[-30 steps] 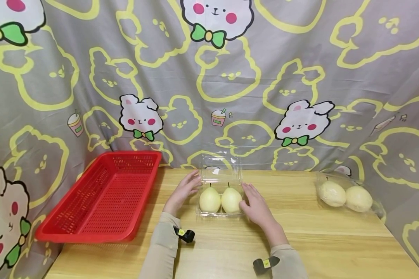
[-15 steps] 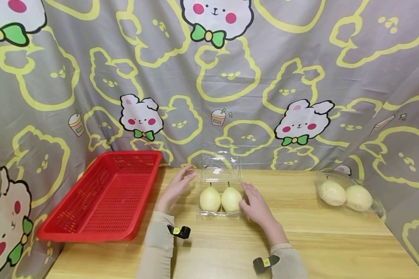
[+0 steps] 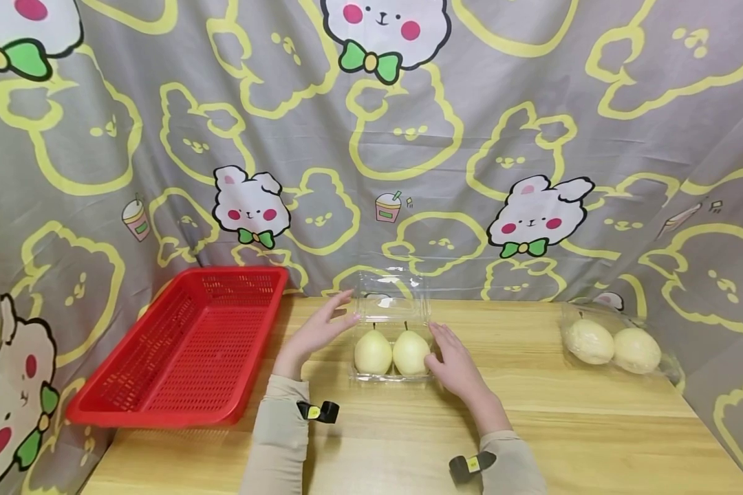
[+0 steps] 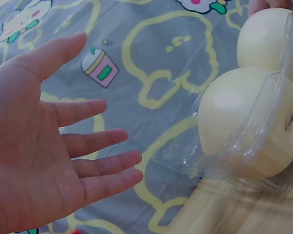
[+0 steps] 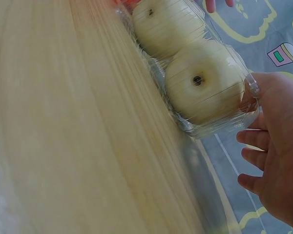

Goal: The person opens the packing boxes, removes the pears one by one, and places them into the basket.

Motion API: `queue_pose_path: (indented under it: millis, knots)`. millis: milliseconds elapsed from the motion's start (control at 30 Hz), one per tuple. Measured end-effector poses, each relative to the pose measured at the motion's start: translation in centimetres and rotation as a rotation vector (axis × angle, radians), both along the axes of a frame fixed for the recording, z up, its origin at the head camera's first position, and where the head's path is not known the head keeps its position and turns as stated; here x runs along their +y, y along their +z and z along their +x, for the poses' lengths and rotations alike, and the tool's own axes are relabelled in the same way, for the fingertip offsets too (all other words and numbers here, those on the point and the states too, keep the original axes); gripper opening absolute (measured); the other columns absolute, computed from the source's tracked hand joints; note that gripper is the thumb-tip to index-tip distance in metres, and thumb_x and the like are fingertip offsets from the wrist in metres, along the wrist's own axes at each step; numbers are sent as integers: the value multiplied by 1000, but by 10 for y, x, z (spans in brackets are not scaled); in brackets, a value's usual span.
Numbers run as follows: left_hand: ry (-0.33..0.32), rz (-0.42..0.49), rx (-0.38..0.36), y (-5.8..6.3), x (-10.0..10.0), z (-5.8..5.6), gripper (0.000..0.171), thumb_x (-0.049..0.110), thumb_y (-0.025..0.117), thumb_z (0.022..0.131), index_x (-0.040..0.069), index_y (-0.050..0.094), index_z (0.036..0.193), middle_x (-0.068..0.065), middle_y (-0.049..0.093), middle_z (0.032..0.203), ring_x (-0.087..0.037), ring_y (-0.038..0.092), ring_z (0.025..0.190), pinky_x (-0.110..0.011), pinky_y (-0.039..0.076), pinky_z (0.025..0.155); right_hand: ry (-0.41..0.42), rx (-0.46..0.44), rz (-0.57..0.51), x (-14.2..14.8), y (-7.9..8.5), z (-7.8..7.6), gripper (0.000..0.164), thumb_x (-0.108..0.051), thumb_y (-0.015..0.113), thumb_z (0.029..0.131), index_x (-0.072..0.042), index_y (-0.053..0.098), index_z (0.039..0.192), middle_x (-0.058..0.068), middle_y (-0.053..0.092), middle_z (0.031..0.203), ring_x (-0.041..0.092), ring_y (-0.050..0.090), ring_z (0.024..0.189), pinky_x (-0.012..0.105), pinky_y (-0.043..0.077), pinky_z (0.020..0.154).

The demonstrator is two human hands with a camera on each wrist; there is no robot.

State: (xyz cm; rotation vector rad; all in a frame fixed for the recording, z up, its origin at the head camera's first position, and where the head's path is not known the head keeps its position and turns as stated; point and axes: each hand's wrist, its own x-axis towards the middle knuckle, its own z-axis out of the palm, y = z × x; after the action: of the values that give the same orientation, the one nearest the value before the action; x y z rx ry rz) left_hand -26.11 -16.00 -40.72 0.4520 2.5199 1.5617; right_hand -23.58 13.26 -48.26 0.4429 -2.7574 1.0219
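Left hand (image 3: 317,335): beside the left edge of a clear, hinged plastic box (image 3: 393,380), not holding it. Palm bare in the left wrist view; fingers and thumb spread well apart, a gap between them and the box.

Right hand (image 3: 458,364): at the box's right side, fingers extended and slightly separated, thumb at the near right corner. Right wrist view has the thumb partly behind the plastic; cannot tell how firmly it presses.

Box sits mid-table, lid raised at the back. Inside, side by side, two round, pale-yellow pears: left pear (image 3: 373,354), right pear (image 3: 411,354), dark stems toward the lid.

Far right of the pale wood-grain table (image 3: 402,447): second clear plastic pack (image 3: 670,368), two more pale pears within, well apart from the right hand.

Left side: red, perforated plastic basket (image 3: 161,418), rectangular.

Beige sleeves (image 3: 278,433) on both arms, black band (image 3: 318,412) at each wrist. Backdrop: grey curtain (image 3: 433,124), yellow outlines, white rabbits with green bows.
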Motion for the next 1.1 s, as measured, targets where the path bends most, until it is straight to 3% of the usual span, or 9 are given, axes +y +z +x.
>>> queue_pose_path:
  millis: [200, 333, 500, 633, 800, 1100]
  knots:
    - [-84, -38, 43, -5, 9, -2, 79, 35, 72, 86, 21, 30, 153, -16, 31, 157, -43, 32, 142, -58, 32, 113, 2, 13, 4, 0, -1, -1, 67, -20, 55, 86, 0, 38, 147, 18, 40, 153, 39, 30, 145, 54, 24, 119]
    - [-143, -60, 40, -9, 15, -3, 85, 34, 76, 83, 21, 29, 154, -10, 30, 159, -43, 32, 142, -57, 31, 114, 2, 16, 1, 0, -2, -1, 67, -21, 55, 86, 0, 38, 148, 18, 40, 153, 39, 31, 144, 55, 24, 119]
    - [-205, -85, 31, -13, 22, -3, 87, 31, 77, 83, 18, 28, 154, -14, 29, 159, -47, 33, 140, -56, 34, 113, -2, 4, 4, 0, -2, -1, 67, -22, 55, 86, -1, 37, 148, 17, 39, 154, 39, 30, 145, 55, 24, 118]
    - [-214, -113, 11, -16, 28, -1, 87, 29, 77, 82, 13, 29, 153, -19, 32, 157, -46, 35, 139, -53, 35, 113, -3, 0, 4, -1, -1, 0, 67, -21, 54, 86, -1, 37, 148, 16, 38, 154, 38, 30, 145, 56, 24, 118]
    - [-206, -171, 41, -17, 34, 1, 89, 29, 79, 81, 8, 31, 152, -18, 37, 154, -41, 37, 139, -51, 37, 112, -2, 2, -5, -1, -1, 0, 67, -20, 54, 86, 0, 38, 148, 17, 38, 154, 39, 30, 145, 55, 24, 119]
    - [-226, -315, 89, -19, 41, 1, 86, 11, 82, 75, 6, 38, 148, -16, 42, 152, -39, 40, 138, -52, 34, 114, -5, -2, -4, 0, -3, -1, 67, -20, 55, 86, -1, 37, 148, 17, 38, 154, 38, 30, 145, 54, 24, 119]
